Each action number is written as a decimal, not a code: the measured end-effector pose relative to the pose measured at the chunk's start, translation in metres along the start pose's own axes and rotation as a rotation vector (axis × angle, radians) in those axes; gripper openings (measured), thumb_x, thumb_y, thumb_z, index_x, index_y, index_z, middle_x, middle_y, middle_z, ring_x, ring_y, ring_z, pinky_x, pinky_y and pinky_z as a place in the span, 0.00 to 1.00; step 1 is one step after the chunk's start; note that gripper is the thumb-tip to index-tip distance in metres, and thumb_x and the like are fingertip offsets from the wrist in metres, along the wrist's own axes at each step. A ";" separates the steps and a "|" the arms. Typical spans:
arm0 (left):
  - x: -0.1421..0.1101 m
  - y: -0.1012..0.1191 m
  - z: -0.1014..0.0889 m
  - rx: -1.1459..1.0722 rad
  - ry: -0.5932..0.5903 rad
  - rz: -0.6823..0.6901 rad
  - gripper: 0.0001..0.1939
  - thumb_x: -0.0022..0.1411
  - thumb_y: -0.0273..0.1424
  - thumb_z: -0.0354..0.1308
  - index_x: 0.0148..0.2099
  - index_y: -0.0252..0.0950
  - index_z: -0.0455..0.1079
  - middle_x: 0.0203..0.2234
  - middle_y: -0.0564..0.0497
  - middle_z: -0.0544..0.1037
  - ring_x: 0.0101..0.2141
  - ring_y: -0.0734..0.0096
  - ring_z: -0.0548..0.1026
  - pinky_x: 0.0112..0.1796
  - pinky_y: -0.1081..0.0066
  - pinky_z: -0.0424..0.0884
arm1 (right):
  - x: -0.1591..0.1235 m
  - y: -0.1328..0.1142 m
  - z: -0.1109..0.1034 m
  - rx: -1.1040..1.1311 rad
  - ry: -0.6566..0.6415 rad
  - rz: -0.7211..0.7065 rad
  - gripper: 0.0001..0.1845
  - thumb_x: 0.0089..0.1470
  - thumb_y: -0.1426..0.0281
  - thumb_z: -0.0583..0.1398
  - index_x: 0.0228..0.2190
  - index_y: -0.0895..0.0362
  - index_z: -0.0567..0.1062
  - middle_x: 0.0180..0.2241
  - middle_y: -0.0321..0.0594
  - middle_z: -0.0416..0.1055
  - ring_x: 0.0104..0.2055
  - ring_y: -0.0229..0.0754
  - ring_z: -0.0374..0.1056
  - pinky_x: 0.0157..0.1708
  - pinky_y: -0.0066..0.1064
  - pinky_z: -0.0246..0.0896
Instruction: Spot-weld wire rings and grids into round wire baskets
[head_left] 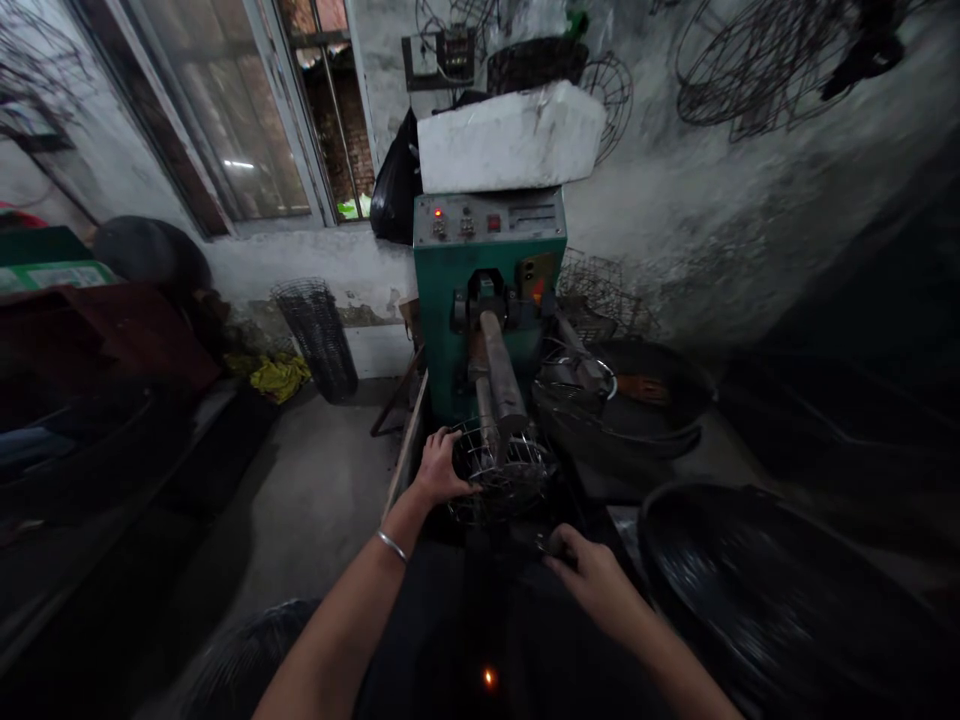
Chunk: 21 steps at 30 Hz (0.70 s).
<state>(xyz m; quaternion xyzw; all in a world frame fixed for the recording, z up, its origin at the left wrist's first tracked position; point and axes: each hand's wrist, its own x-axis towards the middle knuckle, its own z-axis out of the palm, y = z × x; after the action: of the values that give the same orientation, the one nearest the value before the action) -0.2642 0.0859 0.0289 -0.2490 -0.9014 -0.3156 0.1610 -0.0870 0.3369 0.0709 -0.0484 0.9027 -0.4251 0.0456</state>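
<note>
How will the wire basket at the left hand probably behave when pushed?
The wire basket is probably light, given its open gaps. It looks fairly stiff, with a clear round outline. That roundness might let it roll.

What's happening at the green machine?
A person's left hand holds the left side of a round wire basket under the thick bar of the green machine. The right hand is curled to the basket's lower right; what it may hold is too dark to tell. A red light glows on the panel.
</note>
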 end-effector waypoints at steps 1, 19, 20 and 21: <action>0.000 0.000 0.000 -0.003 0.002 -0.001 0.54 0.30 0.41 0.79 0.59 0.34 0.62 0.56 0.37 0.64 0.58 0.40 0.63 0.58 0.43 0.63 | 0.000 0.003 0.002 0.000 -0.005 -0.005 0.05 0.54 0.64 0.52 0.30 0.52 0.64 0.27 0.37 0.70 0.30 0.45 0.68 0.31 0.34 0.60; -0.013 0.002 -0.005 -0.137 -0.019 -0.071 0.63 0.33 0.38 0.80 0.67 0.33 0.53 0.63 0.33 0.55 0.63 0.38 0.55 0.62 0.42 0.57 | -0.014 0.001 0.003 0.392 -0.132 0.065 0.13 0.49 0.59 0.57 0.29 0.57 0.72 0.26 0.38 0.69 0.27 0.40 0.62 0.26 0.30 0.54; -0.020 -0.003 -0.004 -0.177 -0.013 -0.101 0.66 0.33 0.38 0.81 0.69 0.34 0.48 0.64 0.33 0.52 0.64 0.37 0.53 0.61 0.41 0.57 | -0.018 0.003 0.000 0.456 -0.160 0.093 0.17 0.48 0.56 0.60 0.32 0.58 0.73 0.27 0.38 0.69 0.24 0.37 0.59 0.23 0.28 0.51; -0.027 -0.008 -0.002 -0.220 -0.007 -0.131 0.69 0.33 0.37 0.81 0.71 0.35 0.44 0.65 0.33 0.52 0.64 0.37 0.53 0.61 0.40 0.57 | -0.021 0.005 -0.003 0.522 -0.188 0.137 0.22 0.46 0.52 0.63 0.34 0.58 0.72 0.26 0.36 0.69 0.22 0.35 0.56 0.20 0.26 0.46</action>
<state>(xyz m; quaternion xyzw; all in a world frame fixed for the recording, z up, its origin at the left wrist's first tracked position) -0.2461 0.0700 0.0142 -0.2067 -0.8763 -0.4214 0.1085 -0.0667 0.3452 0.0700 -0.0130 0.7559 -0.6325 0.1686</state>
